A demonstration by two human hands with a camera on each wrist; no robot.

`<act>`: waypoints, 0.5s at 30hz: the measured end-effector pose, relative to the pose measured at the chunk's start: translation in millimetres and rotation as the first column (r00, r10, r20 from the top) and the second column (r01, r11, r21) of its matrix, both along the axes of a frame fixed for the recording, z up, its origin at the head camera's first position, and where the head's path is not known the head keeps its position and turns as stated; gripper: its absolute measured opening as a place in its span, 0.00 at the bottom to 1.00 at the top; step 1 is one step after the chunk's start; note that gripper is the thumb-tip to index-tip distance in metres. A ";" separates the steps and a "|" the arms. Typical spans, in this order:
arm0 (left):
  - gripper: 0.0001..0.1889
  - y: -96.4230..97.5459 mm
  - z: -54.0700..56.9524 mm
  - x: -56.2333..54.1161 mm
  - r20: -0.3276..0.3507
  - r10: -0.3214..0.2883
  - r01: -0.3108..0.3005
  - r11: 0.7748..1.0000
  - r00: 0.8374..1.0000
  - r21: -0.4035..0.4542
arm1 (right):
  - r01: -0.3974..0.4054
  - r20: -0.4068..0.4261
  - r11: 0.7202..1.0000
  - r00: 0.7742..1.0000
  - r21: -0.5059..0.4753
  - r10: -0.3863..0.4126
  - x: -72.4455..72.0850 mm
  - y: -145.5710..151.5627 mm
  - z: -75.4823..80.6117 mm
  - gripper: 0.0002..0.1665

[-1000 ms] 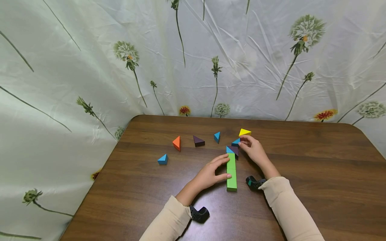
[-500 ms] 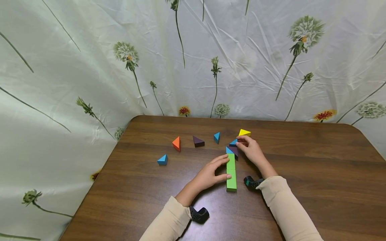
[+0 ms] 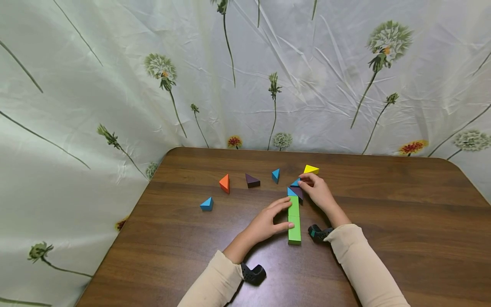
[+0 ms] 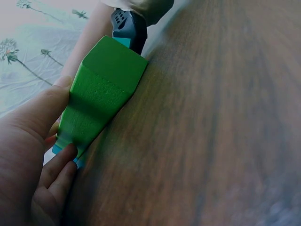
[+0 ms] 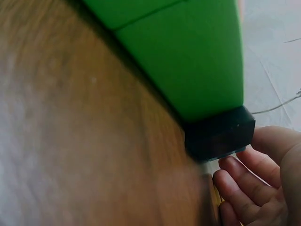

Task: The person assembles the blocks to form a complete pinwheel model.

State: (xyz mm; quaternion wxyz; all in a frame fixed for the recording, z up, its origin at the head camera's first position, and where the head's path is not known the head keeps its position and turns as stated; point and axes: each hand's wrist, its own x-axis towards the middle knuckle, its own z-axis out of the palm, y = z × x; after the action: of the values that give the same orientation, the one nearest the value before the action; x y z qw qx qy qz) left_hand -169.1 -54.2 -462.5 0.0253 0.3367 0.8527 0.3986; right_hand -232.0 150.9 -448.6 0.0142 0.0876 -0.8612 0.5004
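Blocks of green colour [image 3: 295, 232] lie end to end on the table [image 3: 391, 213], and the left hand [image 3: 262, 224] touches them with fingers [image 4: 57, 165] rather straight. The right hand [image 3: 320, 194] pinches a blue triangle [image 3: 295, 183] just beyond the dark triangle [image 3: 298, 192], near the yellow triangle [image 3: 311, 169].

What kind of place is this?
Probably an indoor play spot, maybe in a home: there's a wooden table, colourful blocks on it, and a flowery curtain hanging behind.
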 end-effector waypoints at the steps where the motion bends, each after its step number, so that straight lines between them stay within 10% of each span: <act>1: 0.31 0.1 0.2 0.0 0.002 0.000 0.000 1.000 1.000 0.000 | -0.001 0.003 1.000 1.000 0.002 0.001 0.1 -0.3 -0.1 0.20; 15: 0.31 0.1 0.2 0.0 -0.002 -0.001 0.001 1.000 1.000 -0.001 | -0.007 0.010 1.000 1.000 0.013 0.007 0.1 -1.7 -1.8 0.20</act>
State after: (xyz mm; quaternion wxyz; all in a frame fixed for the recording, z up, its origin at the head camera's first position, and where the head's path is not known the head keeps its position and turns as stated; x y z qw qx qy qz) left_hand -169.0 -54.1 -462.2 0.0250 0.3375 0.8527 0.3980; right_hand -231.9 149.2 -450.4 0.0075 0.0883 -0.8642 0.4952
